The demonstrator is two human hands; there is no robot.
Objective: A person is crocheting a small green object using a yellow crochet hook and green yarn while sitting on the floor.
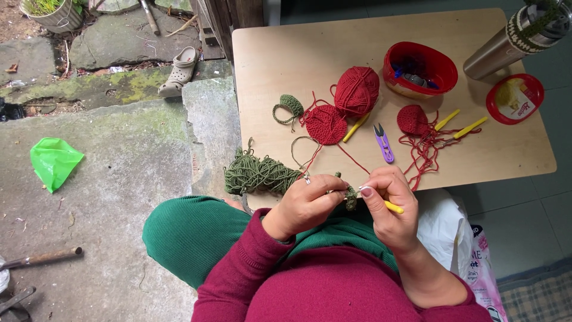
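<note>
Left hand (310,206) pinches the small green piece (350,198) right against the right hand (388,206), which grips a yellow hook (393,207) worked into it, green yarn (259,174) just beyond the left hand on the desk (286,53), red ball (356,89) farther off

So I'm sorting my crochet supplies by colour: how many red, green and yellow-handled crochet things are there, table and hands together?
Red: 3: yarn ball, flat round piece, small cap piece
Green: 3: yarn bundle, small piece, piece in the hands
Yellow-handled hooks: 4
Total: 10
</note>
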